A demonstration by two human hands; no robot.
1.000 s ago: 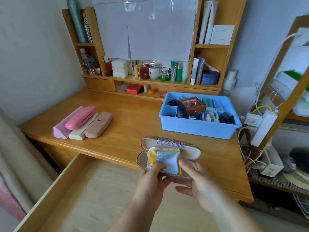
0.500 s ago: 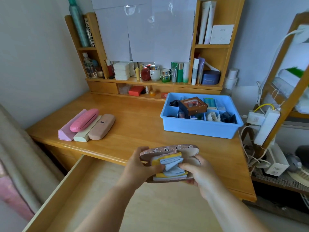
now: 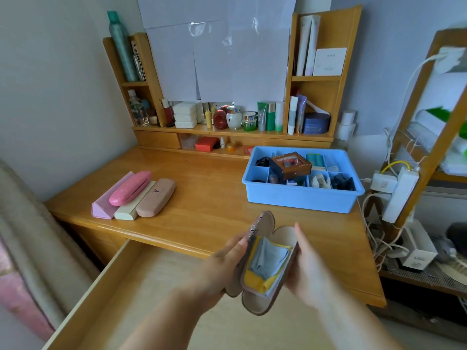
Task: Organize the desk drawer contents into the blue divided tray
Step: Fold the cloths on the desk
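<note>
A brown glasses case (image 3: 262,296) hangs half open over the pulled-out drawer (image 3: 141,294), turned lengthwise away from me. Inside it lie a folded grey-blue cloth (image 3: 271,258) and a yellow cloth (image 3: 255,280). My left hand (image 3: 222,263) grips the lid on the left side. My right hand (image 3: 305,269) cups the case's bottom half from the right, fingers fairly straight. The blue divided tray (image 3: 300,198) stands on the desk at the back right, holding a brown box (image 3: 290,165) and several small items.
Several glasses cases (image 3: 134,195), pink, cream and tan, lie side by side on the desk at the left. A shelf unit with bottles and jars runs along the back. Power strips and cables (image 3: 394,190) hang off the desk's right edge.
The case has turned from lying crosswise to pointing away from me, and its lid stands further open than half a second ago. Both hands have shifted to its long sides.
</note>
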